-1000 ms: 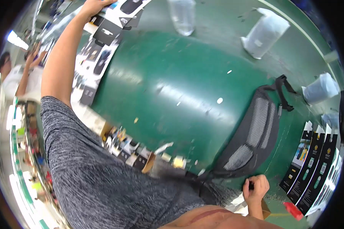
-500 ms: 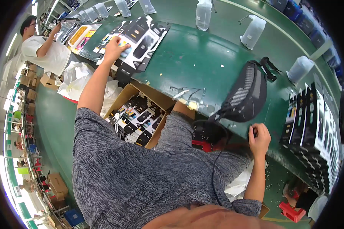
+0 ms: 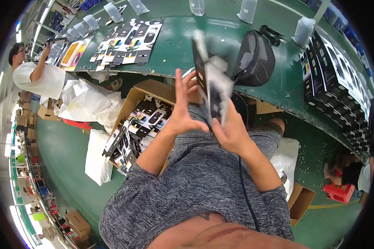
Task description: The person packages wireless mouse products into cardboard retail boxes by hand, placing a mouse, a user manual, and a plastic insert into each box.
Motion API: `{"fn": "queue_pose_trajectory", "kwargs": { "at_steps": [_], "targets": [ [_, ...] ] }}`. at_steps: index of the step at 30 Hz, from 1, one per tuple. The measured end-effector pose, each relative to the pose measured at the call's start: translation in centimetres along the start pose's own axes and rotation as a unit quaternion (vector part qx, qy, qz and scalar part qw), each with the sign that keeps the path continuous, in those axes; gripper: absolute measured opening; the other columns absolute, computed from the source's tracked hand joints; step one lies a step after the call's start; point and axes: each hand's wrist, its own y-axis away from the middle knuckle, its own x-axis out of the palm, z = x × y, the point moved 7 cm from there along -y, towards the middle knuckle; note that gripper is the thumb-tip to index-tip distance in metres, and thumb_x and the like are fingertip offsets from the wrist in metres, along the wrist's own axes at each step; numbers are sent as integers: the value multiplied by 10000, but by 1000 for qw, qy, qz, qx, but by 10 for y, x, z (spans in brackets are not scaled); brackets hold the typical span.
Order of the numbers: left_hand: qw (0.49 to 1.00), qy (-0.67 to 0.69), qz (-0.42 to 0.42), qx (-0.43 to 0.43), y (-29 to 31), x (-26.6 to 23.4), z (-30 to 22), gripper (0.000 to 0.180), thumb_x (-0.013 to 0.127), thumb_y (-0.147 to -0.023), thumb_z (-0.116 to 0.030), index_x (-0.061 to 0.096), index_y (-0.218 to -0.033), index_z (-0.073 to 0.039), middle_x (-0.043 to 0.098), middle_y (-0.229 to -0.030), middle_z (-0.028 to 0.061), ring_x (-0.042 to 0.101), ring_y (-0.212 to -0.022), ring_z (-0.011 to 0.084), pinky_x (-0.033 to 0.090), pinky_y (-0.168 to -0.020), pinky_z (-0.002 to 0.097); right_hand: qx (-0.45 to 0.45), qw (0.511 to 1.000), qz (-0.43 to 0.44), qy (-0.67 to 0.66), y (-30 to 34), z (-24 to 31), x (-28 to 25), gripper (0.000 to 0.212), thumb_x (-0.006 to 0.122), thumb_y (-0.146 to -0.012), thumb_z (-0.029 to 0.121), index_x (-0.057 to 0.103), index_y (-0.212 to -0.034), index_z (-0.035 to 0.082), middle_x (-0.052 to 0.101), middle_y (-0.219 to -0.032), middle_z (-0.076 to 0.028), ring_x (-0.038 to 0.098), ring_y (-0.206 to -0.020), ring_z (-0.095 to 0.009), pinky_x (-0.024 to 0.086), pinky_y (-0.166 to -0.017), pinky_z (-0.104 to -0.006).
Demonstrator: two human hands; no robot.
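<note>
A flat printed box blank [image 3: 218, 92], black and white and blurred by motion, is held up in front of my body at the table's near edge. My right hand [image 3: 232, 132] grips its lower end between thumb and fingers. Open with its fingers spread, my left hand [image 3: 183, 108] is at the blank's left side; whether its fingertips touch the card is unclear. More flat box blanks [image 3: 131, 40] lie overlapping on the green table [image 3: 176, 41] at the far left. Below them, an open cardboard carton [image 3: 147, 88] holds many similar printed pieces [image 3: 147, 124].
A black mesh bag [image 3: 255, 60] lies on the table, right of the blank. Stacked black-and-white boxes [image 3: 334, 79] stand at the right end. Translucent bagged items [image 3: 248, 10] line the far side. A co-worker [image 3: 37, 76] is at left, beside white plastic sacks [image 3: 89, 101].
My left hand has left the pile on the table and come in front of me. My right hand has risen from the table edge and now grips a box blank. The view has shifted.
</note>
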Motion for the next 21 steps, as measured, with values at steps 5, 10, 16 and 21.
{"fn": "queue_pose_trajectory", "kwargs": {
  "at_steps": [5,10,16,21],
  "targets": [
    [987,134,30,78,-9,26,-20,1707,998,-386,-586,-88,-1616,-114,87,-1671,202,228,-1518,365,233,-1212,484,-118,967,46,220,15,36,21,929,766,-747,108,330,-1563,34,520,-1002,-124,599,-776,-285,526,-631,-391],
    [959,255,108,-59,0,33,-36,1577,991,-389,-472,90,-1618,-67,295,-1590,160,356,-1453,301,278,-1198,443,-200,975,55,79,-16,90,-28,931,871,-702,214,443,-1504,14,488,-863,-60,494,-696,-176,437,-595,-291],
    [954,223,195,-49,-7,48,-49,1549,970,-431,-383,44,-1620,-24,306,-1584,153,320,-1482,298,245,-1221,424,-218,970,0,105,-38,117,-57,583,860,-736,293,636,-1240,105,613,-956,-114,651,-810,-295,527,-672,-349],
    [970,99,221,-29,-11,36,-39,1487,966,-458,-319,90,-1609,24,311,-1594,179,362,-1464,283,259,-1216,417,-230,929,72,279,-41,128,-74,368,853,-743,345,641,-915,98,620,-799,-69,652,-692,-286,504,-590,-377]
  ]
}}
